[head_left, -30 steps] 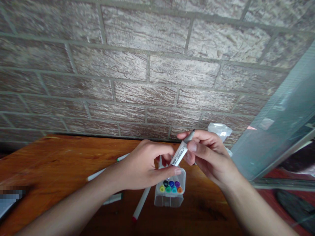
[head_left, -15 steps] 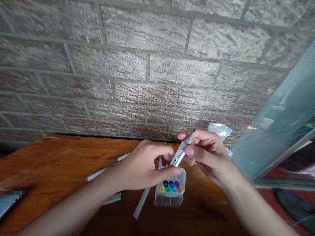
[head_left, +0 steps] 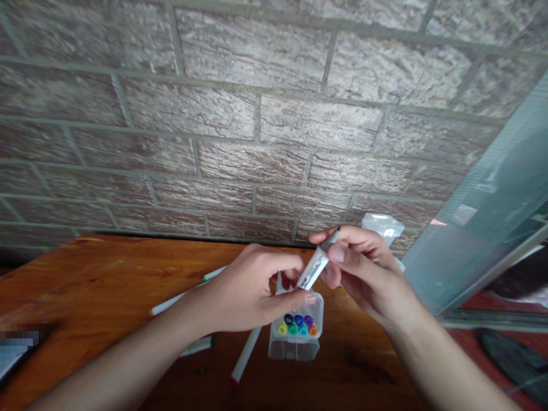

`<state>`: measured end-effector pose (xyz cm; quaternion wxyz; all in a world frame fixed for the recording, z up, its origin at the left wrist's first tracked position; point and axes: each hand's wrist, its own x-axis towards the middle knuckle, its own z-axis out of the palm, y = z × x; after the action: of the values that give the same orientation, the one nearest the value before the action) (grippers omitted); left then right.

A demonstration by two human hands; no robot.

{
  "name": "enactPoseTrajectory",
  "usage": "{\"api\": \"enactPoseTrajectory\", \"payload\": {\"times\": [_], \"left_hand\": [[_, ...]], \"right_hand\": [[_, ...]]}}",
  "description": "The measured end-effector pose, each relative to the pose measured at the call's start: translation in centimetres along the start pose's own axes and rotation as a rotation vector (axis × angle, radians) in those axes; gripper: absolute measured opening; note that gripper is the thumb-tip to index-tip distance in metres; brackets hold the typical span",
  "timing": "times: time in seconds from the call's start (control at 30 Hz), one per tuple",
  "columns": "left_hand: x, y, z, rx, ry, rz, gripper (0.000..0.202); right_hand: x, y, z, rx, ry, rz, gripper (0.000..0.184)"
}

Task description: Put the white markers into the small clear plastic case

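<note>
Both hands hold one white marker [head_left: 314,268] with a grey cap, tilted up to the right above the table. My left hand [head_left: 252,291] pinches its lower end between thumb and fingers. My right hand [head_left: 363,268] grips the grey cap end with thumb and fingertips. Directly below stands a clear plastic marker box [head_left: 295,337] with several coloured marker caps showing at its top.
Loose white markers lie on the wooden table [head_left: 107,274]: one with a red tip [head_left: 244,357], others [head_left: 171,302] behind my left forearm. A brick wall [head_left: 257,114] rises at the table's back. A clear plastic bag [head_left: 382,225] lies behind my right hand; a glass panel [head_left: 483,217] stands right.
Almost nothing has moved. My right thumb has shifted slightly along the marker's capped end; both hands stay on the marker above the box.
</note>
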<state>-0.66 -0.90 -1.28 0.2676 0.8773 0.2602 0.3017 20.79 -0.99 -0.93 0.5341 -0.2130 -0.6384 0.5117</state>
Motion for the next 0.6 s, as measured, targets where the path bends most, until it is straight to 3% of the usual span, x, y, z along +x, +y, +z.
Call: {"api": "enactPoseTrajectory", "payload": {"times": [0.6], "left_hand": [[-0.15,-0.2,0.2,-0.006,-0.024,-0.02,0.024]], "right_hand": [[0.08,-0.27,0.41,0.158,0.004,0.035,0.015]]}}
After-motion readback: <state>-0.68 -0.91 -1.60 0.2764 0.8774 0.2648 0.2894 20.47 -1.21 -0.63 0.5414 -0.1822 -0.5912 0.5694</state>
